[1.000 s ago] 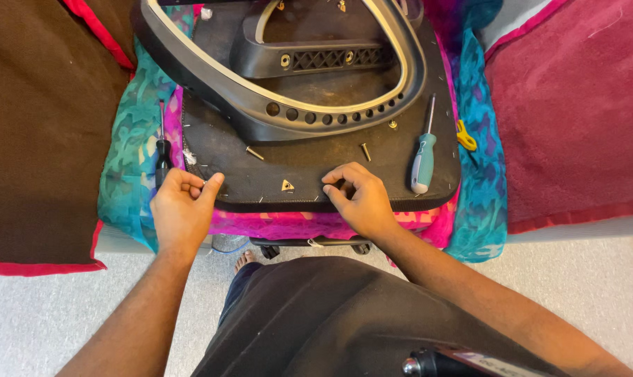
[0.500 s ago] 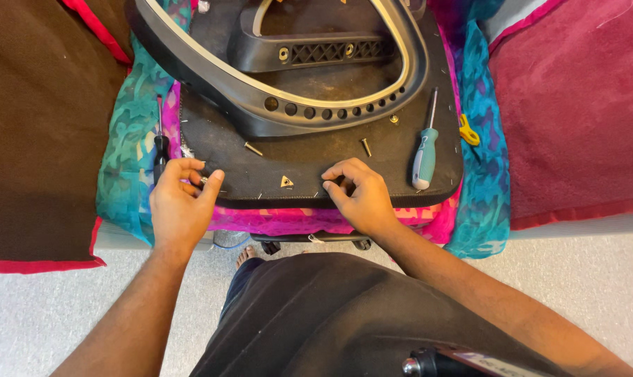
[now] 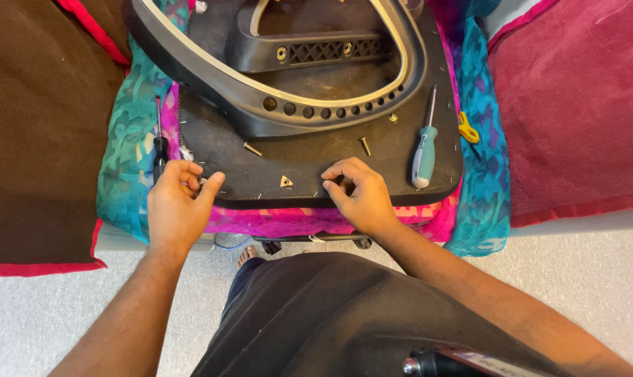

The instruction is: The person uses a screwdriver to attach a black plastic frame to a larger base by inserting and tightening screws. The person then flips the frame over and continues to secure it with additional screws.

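Hands (image 3: pixel 180 206) on black seat pad (image 3: pixel 309 157)

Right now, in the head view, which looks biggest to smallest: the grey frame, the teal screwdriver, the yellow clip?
1. Grey frame, biggest by far.
2. Teal screwdriver.
3. Yellow clip, smallest.
All three lie about equally far from the camera, so the order is safe.

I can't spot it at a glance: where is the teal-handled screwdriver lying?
In the head view, the teal-handled screwdriver lies on the black seat pad, right of the right hand, beside the yellow clip.
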